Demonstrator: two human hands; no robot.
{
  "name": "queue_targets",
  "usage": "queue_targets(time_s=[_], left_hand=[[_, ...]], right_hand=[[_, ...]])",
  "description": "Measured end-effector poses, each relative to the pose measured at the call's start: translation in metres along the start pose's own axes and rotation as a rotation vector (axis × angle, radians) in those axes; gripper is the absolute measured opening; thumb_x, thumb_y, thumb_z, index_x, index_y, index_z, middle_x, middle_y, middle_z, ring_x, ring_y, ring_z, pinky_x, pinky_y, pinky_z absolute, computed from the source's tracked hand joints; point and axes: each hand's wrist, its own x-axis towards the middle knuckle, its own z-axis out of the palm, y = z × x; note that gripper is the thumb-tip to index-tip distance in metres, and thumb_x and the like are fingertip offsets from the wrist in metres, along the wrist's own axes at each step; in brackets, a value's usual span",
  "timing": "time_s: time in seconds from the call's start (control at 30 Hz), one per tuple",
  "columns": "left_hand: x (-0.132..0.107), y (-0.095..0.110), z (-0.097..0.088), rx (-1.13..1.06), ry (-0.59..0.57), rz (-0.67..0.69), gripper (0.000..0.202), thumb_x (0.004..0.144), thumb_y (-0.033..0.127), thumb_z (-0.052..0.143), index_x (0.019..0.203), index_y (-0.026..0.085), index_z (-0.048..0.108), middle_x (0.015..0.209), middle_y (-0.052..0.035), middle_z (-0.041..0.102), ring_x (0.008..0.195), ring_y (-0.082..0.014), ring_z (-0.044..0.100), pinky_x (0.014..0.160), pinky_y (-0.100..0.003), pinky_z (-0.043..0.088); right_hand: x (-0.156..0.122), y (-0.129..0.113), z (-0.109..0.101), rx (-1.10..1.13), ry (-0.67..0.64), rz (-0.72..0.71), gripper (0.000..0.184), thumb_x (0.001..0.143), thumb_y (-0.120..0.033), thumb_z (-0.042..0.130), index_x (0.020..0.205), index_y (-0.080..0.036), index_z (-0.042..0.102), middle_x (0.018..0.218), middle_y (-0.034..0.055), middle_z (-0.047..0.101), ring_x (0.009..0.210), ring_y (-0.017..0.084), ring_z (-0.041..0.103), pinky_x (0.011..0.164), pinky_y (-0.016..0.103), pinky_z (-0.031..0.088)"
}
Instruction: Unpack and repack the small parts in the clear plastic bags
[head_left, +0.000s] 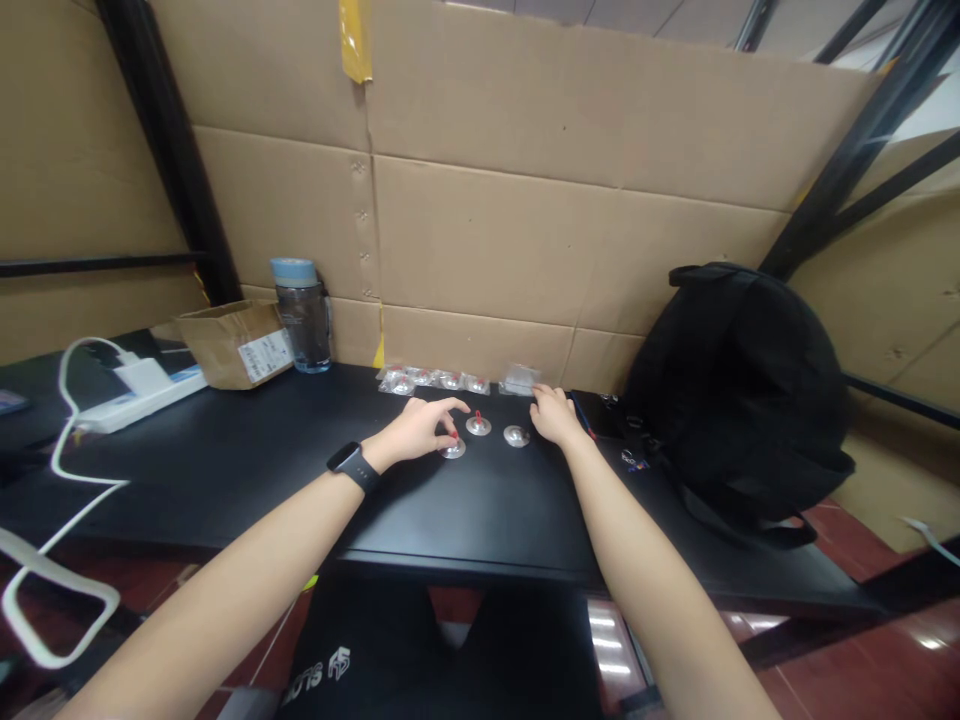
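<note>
Three small silver domed discs that look like finger cymbals lie on the black tabletop. At the left finger cymbal, my left hand has its fingertips closed at the red loop, the index finger stretched past it. The middle finger cymbal stands with its red loop upright. No loop shows on the right finger cymbal. My right hand reaches to the edge of a clear plastic bag, fingers extended and thumb apart. Several bagged finger cymbals lie in a row behind.
A blue-lidded bottle and an open cardboard box stand at the left, near a white power strip with a cable. A black backpack sits at the right, beside keys. Cardboard walls the back.
</note>
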Motion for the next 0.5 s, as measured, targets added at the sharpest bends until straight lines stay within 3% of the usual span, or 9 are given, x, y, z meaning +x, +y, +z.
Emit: queue_targets(time_s=[0.27, 0.5], left_hand=[[0.001, -0.002, -0.006, 0.022, 0.062, 0.009, 0.046, 0.082, 0.029, 0.075, 0.126, 0.027, 0.062, 0.093, -0.0007, 0.078, 0.089, -0.0206, 0.073, 0.087, -0.031, 0.049], [0.001, -0.002, -0.012, 0.038, 0.123, 0.021, 0.042, 0.086, 0.031, 0.071, 0.127, 0.027, 0.062, 0.092, -0.0002, 0.079, 0.088, -0.0213, 0.074, 0.086, -0.031, 0.051]], right_hand=[[-0.005, -0.016, -0.008, 0.102, 0.108, -0.141, 0.052, 0.097, -0.021, 0.042, 0.148, -0.018, 0.049, 0.157, 0.0105, 0.044, 0.134, 0.03, 0.043, 0.109, 0.046, 0.039], [-0.016, -0.054, 0.006, 0.204, 0.01, -0.43, 0.046, 0.1, -0.026, 0.045, 0.144, -0.018, 0.054, 0.153, 0.0119, 0.048, 0.128, 0.029, 0.046, 0.105, 0.047, 0.04]])
